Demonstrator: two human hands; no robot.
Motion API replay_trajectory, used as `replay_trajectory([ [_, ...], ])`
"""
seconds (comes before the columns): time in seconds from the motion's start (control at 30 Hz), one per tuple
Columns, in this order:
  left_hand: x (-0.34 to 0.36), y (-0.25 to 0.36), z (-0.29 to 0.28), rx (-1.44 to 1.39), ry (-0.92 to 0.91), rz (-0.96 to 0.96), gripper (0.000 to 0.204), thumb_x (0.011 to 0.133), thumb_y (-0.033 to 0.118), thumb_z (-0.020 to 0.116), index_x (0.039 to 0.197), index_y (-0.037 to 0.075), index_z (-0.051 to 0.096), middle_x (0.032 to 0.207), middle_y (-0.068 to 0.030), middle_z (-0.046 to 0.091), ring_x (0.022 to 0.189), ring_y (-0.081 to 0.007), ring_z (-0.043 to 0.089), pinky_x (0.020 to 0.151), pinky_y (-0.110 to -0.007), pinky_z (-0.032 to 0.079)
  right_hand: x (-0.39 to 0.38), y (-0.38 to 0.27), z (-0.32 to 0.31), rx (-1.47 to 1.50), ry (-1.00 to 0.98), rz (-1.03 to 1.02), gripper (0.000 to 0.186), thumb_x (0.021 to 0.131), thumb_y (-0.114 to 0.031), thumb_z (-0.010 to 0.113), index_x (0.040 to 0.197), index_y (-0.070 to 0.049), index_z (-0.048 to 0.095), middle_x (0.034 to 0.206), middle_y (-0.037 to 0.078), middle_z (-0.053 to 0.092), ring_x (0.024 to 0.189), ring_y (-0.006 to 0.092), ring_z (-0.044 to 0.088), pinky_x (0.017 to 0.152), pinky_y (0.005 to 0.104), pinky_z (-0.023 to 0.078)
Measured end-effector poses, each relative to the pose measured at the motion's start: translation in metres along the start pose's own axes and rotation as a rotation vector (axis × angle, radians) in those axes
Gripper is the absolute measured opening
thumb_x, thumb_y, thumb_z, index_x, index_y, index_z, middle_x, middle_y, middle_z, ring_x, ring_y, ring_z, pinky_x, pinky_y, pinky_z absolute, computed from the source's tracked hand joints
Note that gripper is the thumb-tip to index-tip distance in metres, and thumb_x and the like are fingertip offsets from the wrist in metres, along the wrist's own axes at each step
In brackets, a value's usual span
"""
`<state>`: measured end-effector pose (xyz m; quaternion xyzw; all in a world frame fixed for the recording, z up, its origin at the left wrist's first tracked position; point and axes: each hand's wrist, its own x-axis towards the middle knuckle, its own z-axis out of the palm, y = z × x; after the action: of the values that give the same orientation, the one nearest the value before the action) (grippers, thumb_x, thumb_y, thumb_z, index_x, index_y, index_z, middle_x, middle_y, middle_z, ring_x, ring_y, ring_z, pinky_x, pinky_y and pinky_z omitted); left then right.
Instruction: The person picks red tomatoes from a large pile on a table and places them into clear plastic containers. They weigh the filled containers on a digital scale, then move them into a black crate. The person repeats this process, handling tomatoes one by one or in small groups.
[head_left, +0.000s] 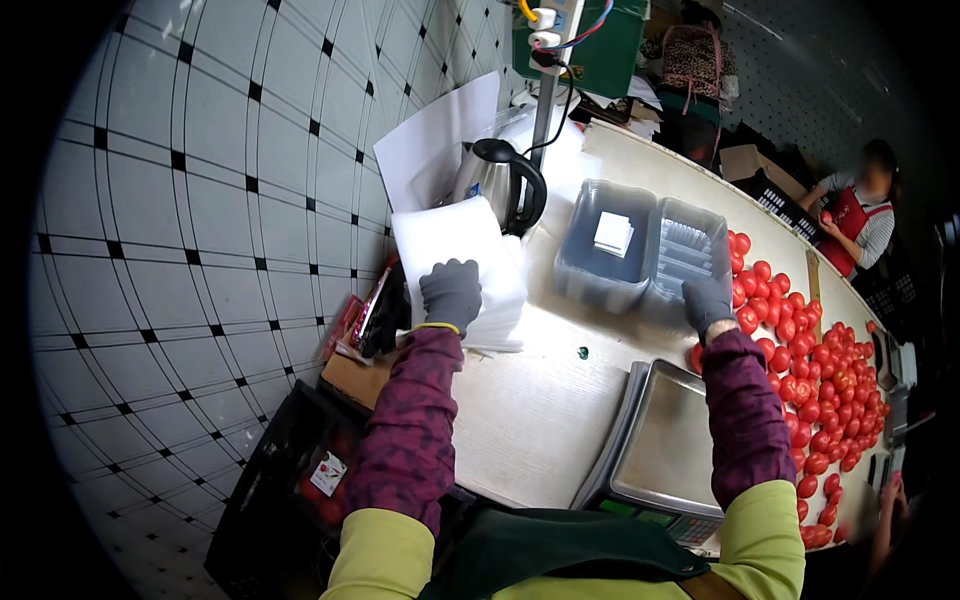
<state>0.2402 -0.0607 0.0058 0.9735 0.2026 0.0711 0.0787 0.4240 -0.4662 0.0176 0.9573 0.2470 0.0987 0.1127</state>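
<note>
My left hand [450,295], in a grey glove, is on a stack of white sheets [480,240] at the left of the table. Its fingers are curled against the top sheet; the fingertips are hidden. At the near right corner of some nested clear plastic trays [692,235], my right hand [708,303], also gloved, has its fingers closed on the rim. Left of these trays stands another stack of clear trays [575,260], with small white cards [613,234] in it.
A weighing scale [665,435] sits near me, below my right hand. Many red tomatoes [800,370] cover the table's right side. A kettle [500,185] stands behind the sheets. A black crate [275,490] is at lower left. Another person [855,215] holds a tomato at far right.
</note>
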Motion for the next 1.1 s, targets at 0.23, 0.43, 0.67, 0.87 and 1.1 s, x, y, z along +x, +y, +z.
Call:
replay_trajectory([
  [0.23, -0.008, -0.046, -0.02, -0.89, 0.201, 0.028, 0.016, 0.084, 0.014, 0.061, 0.093, 0.001, 0.061, 0.083, -0.0082, 0.064, 0.079, -0.0182, 0.057, 0.077, -0.032, 0.045, -0.074, 0.006, -0.125, 0.103, 0.402, -0.049, 0.013, 0.077, -0.008, 0.057, 0.088, -0.012, 0.064, 0.082, 0.013, 0.06, 0.078, 0.0333, 0.057, 0.066, 0.0421, 0.047],
  [0.43, -0.055, 0.053, -0.08, -1.346, -0.237, 0.224, 0.011, 0.087, 0.002, 0.055, 0.097, -0.001, 0.056, 0.127, -0.0113, 0.055, 0.104, -0.0164, 0.053, 0.091, -0.03, 0.042, -0.278, -0.031, -0.143, 0.185, 0.094, -0.144, 0.013, 0.076, -0.012, 0.058, 0.088, -0.013, 0.062, 0.075, 0.006, 0.059, 0.074, 0.0249, 0.06, 0.066, 0.0373, 0.046],
  [0.67, -0.164, 0.258, -0.064, -0.78, -0.367, 1.004, 0.016, 0.081, 0.012, 0.067, 0.09, 0.005, 0.056, 0.129, -0.019, 0.052, 0.123, -0.0325, 0.048, 0.099, -0.037, 0.039, -0.361, -0.041, -0.106, 0.351, 0.014, -0.057, 0.014, 0.075, -0.019, 0.061, 0.087, -0.012, 0.058, 0.073, 0.005, 0.06, 0.072, 0.0239, 0.061, 0.071, 0.0377, 0.048],
  [0.87, -0.224, 0.339, 0.005, -0.227, -0.36, 1.045, 0.02, 0.076, 0.018, 0.068, 0.088, 0.004, 0.061, 0.125, -0.0197, 0.052, 0.116, -0.0377, 0.05, 0.091, -0.045, 0.045, -0.407, -0.003, -0.087, 0.318, 0.095, -0.037, 0.029, 0.075, -0.021, 0.063, 0.103, -0.013, 0.059, 0.095, 0.003, 0.061, 0.101, 0.0252, 0.057, 0.092, 0.039, 0.043],
  [1.1, -0.262, 0.369, 0.004, -0.032, -0.334, 0.875, 0.029, 0.072, 0.027, 0.071, 0.084, 0.002, 0.061, 0.125, -0.0228, 0.05, 0.115, -0.0396, 0.051, 0.09, -0.044, 0.046, -0.42, 0.042, -0.053, 0.679, 0.205, -0.249, 0.033, 0.076, -0.013, 0.058, 0.108, -0.009, 0.058, 0.096, 0.005, 0.061, 0.101, 0.0246, 0.058, 0.08, 0.0366, 0.05],
])
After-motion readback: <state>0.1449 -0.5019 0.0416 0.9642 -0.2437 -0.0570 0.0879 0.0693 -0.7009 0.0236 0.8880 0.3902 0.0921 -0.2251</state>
